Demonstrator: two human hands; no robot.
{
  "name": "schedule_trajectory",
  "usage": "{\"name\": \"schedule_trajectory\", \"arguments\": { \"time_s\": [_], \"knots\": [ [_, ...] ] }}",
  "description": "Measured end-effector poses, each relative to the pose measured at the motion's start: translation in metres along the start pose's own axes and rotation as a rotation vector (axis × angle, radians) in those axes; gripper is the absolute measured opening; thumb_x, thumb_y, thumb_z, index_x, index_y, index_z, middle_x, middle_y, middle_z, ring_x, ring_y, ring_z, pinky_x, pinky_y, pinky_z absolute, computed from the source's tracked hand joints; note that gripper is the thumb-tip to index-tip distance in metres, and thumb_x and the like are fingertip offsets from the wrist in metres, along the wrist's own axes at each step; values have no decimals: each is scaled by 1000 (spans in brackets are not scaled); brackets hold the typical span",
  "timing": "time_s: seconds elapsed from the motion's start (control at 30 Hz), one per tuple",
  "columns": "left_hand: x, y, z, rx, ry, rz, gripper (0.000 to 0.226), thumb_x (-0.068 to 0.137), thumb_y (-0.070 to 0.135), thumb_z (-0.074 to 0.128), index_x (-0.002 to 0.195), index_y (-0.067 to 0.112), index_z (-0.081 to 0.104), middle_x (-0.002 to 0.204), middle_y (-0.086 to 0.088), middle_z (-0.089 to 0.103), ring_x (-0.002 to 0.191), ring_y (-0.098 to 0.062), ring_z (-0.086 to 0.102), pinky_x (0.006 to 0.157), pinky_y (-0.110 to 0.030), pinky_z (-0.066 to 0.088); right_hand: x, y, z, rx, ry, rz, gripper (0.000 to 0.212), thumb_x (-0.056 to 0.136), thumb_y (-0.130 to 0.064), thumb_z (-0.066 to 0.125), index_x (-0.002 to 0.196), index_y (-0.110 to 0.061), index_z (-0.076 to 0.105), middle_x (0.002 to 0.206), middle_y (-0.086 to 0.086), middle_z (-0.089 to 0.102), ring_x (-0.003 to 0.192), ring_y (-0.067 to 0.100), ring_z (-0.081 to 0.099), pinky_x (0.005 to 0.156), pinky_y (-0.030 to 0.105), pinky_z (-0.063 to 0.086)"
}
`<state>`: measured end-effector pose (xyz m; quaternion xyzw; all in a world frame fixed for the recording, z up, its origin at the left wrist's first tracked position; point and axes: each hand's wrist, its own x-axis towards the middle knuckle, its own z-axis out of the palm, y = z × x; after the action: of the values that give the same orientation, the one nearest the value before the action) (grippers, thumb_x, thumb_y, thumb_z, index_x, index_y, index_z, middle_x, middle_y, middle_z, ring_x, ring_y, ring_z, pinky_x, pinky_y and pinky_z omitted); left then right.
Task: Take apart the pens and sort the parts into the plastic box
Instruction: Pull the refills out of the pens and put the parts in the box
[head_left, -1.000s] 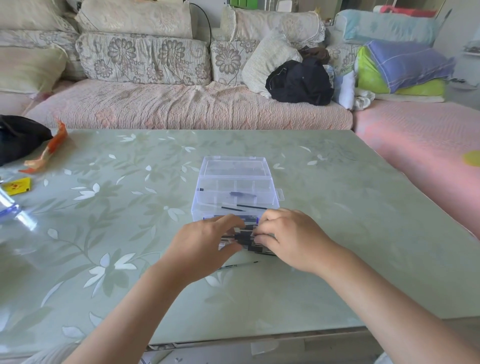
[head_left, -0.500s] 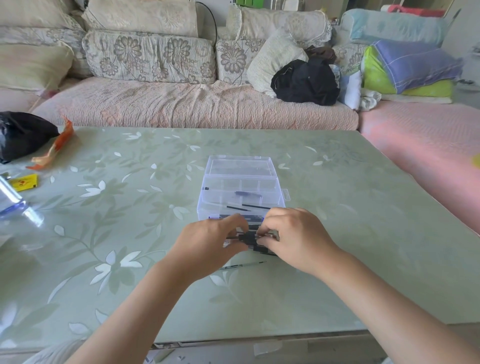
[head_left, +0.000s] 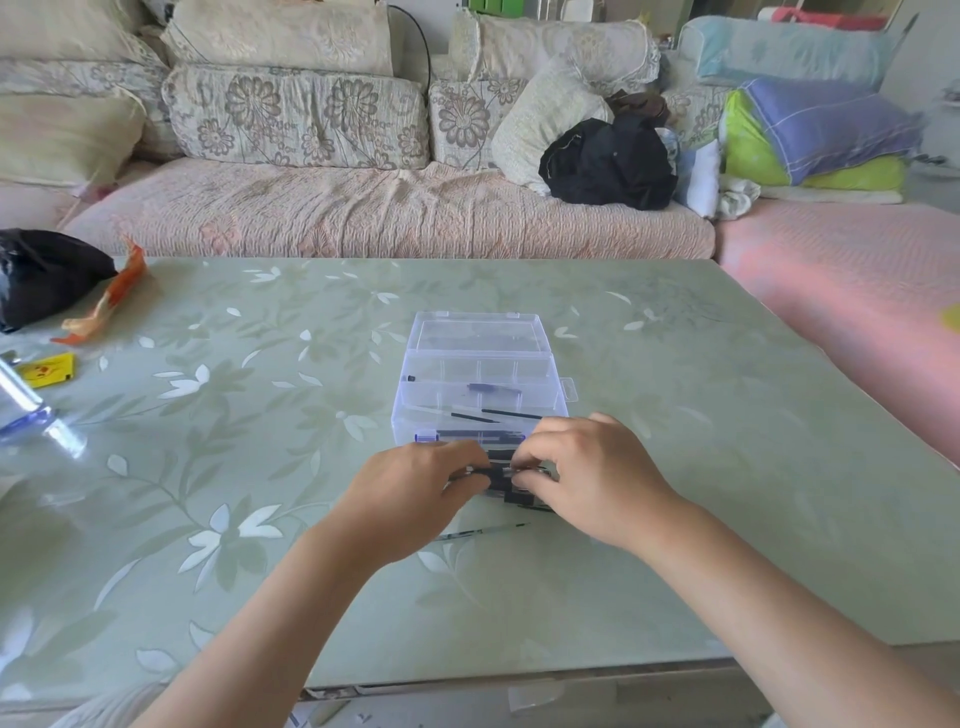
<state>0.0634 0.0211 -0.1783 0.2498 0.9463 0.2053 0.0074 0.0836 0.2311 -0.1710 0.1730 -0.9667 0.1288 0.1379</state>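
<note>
Before plastic box (head_left: 480, 364): pen (head_left: 488, 472) held crosswise, left hand (head_left: 415, 493), right hand (head_left: 592, 478).

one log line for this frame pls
phase: disassembly | left hand + right hand: both on black pen | plastic box: open, some parts inside | refill: loose on table

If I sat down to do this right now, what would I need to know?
Left hand and right hand: both pinch one black pen above a pile of black pens.
Clear plastic box: open, just beyond the hands.
Done: some thin dark refills and small parts lie in its compartments.
Left: this pen, the pile, and one thin refill on the green table.
</note>
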Motion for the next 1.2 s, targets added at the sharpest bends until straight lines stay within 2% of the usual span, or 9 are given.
{"name": "schedule_trajectory", "arguments": {
  "time_s": [0.17,0.3,0.43,0.57,0.77,0.87,0.97,1.1,1.2],
  "knots": [
    [1,0,0,-76,-80,-26,31,100,36,39,71,41,50,77,16,64,68,-2,52,58,-20,36,0,1,-1,26,6,-9,9,84,-41,67,87,-33,71,87,-16,67,68,2,45,70,27,30],
    [0,0,0,-86,-55,12,17,96,43,49,89,34,62,75,12,62,61,-6,49,57,-21,39,-1,0,-1,52,-1,-42,17,84,-36,68,101,-34,72,91,-16,68,79,4,54,70,27,31],
    [-1,0,-1,-65,-38,20,14,94,45,53,107,46,53,76,19,64,65,0,54,60,-18,41,0,-1,-2,60,-2,-31,7,86,-33,66,90,-33,71,84,-16,66,75,6,55,75,31,39],
    [0,-1,-6,-85,-89,-18,14,97,38,49,105,47,54,79,14,68,60,7,53,57,-19,37,0,2,-2,31,-2,-8,10,89,-34,61,90,-34,71,84,-17,66,76,4,54,72,27,32],
    [-1,-26,-20,-145,-125,-113,15,93,37,55,99,49,61,86,25,65,79,-1,60,71,-23,49,-1,7,-3,20,-22,66,15,90,-33,57,91,-34,72,92,-17,68,70,4,50,80,29,38],
    [-2,-42,-31,-115,-112,-170,13,90,36,58,94,46,65,86,24,64,78,-3,59,68,-20,46,-1,10,-5,11,-38,111,16,91,-34,56,92,-35,72,94,-16,67,67,5,45,83,30,40],
    [-4,-57,-41,-62,-62,-228,13,85,33,61,88,46,65,87,21,64,77,-3,58,67,-21,45,-1,12,-8,12,-41,164,17,91,-33,55,90,-34,72,94,-15,66,80,9,56,84,29,42],
    [-5,-63,-46,94,110,-306,6,86,36,61,89,40,65,90,17,66,76,-12,58,59,-23,40,-2,11,-7,-16,-57,194,18,91,-32,54,90,-32,72,94,-12,66,87,12,59,76,26,39],
    [-3,-46,-38,21,224,-166,7,86,42,65,92,40,67,90,23,65,78,-6,57,59,-17,39,-3,4,-5,9,-64,171,18,91,-33,54,93,-33,72,96,-14,67,84,11,59,72,24,37]
  ]
}}
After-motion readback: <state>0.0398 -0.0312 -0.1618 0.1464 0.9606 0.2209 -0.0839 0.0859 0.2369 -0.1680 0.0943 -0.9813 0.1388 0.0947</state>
